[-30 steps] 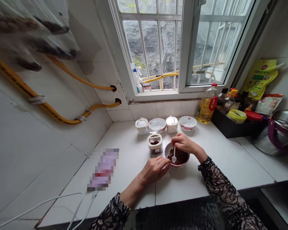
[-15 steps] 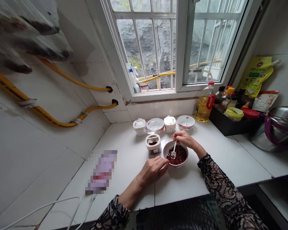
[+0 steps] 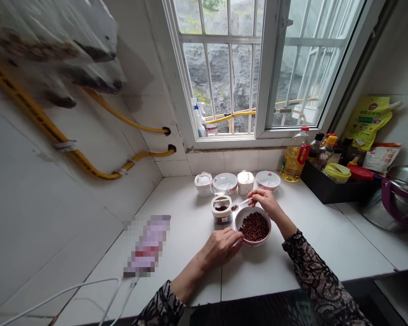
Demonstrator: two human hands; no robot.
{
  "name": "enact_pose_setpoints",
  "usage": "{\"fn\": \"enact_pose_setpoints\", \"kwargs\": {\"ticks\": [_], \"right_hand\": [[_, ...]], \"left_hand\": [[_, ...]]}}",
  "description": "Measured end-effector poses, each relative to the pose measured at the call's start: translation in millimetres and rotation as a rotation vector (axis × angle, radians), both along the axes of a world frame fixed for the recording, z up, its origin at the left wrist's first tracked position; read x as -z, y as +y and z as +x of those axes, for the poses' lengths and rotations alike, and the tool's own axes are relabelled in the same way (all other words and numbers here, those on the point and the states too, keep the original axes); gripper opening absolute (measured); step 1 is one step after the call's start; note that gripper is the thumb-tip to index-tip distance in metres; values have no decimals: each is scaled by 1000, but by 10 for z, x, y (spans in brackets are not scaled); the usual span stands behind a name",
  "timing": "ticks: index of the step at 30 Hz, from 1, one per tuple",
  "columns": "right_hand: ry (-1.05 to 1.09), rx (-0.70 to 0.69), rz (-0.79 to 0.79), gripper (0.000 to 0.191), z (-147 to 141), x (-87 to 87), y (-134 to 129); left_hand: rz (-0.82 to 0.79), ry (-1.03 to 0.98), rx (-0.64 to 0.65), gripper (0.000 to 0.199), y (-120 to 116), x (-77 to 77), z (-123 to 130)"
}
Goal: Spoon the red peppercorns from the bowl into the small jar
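Observation:
My right hand (image 3: 264, 202) pinches the handle of a small white spoon (image 3: 244, 203). A few dark red bits sit in its scoop, held level just beside the open seasoning jar (image 3: 222, 218). More of the dark red bits, which look like peppercorns, show inside that jar. Below the spoon stands a white bowl (image 3: 238, 216) with a pink outer edge, holding a heap of the same dried peppercorns (image 3: 255, 227). With fingers on the bowl's near left rim, my left hand (image 3: 220, 246) grips it; the thumb is partly hidden.
Behind the jar stand two white lidded jars (image 3: 203, 184) (image 3: 245, 183) and two bowls (image 3: 225, 181) (image 3: 268, 179). An oil bottle (image 3: 292, 163), a black condiment box (image 3: 318, 183) and a steel pot (image 3: 391, 203) are to the right. A blurred purple item (image 3: 148, 246) with a cable lies left.
The spoon has come up out of the bowl and left to the jar, carrying some peppercorns. My left hand stays at the bowl's rim. The view has shifted slightly.

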State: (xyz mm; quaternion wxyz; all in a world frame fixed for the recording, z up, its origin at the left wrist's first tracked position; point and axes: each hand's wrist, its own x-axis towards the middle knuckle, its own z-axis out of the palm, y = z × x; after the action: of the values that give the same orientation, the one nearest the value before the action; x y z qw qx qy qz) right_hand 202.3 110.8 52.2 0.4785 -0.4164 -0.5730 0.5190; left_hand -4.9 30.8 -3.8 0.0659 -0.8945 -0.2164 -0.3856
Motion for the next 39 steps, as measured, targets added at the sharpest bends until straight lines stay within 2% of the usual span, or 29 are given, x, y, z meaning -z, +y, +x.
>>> {"fn": "enact_pose_setpoints", "kwargs": {"ticks": [5, 8, 11, 13, 18, 20, 24, 27, 30, 35, 39], "right_hand": [[-24, 63, 247, 17, -201, 10, -108], [-234, 100, 538, 16, -300, 31, -195], [-479, 45, 869, 20, -331, 25, -258], [-537, 19, 965, 22, -298, -5, -273], [-488, 161, 849, 18, -58, -98, -226], [-545, 143, 811, 19, 30, -108, -198], [-730, -41, 700, 21, 47, -83, -194], [-759, -217, 565, 21, -24, -77, -225], [-681, -294, 400, 21, -52, -93, -231], [-484, -241, 123, 18, 22, -77, -148], [-328, -221, -23, 16, 71, -30, -63]], "left_hand": [[18, 9, -20, 11, -2, 10, 10], [24, 4, -28, 14, -4, 8, 18], [31, 6, -38, 18, -4, 5, 22], [36, 8, -42, 19, -5, 1, 20], [17, 8, -21, 15, -12, -19, 9], [6, 13, -15, 12, -14, -23, 7], [16, 12, -17, 12, -13, -20, 4], [15, 19, -17, 13, -12, -14, -3], [0, 28, -16, 14, -13, -4, -13], [-24, 28, -10, 12, -15, 17, -22], [-21, 25, -8, 12, -13, 19, -19]]}}
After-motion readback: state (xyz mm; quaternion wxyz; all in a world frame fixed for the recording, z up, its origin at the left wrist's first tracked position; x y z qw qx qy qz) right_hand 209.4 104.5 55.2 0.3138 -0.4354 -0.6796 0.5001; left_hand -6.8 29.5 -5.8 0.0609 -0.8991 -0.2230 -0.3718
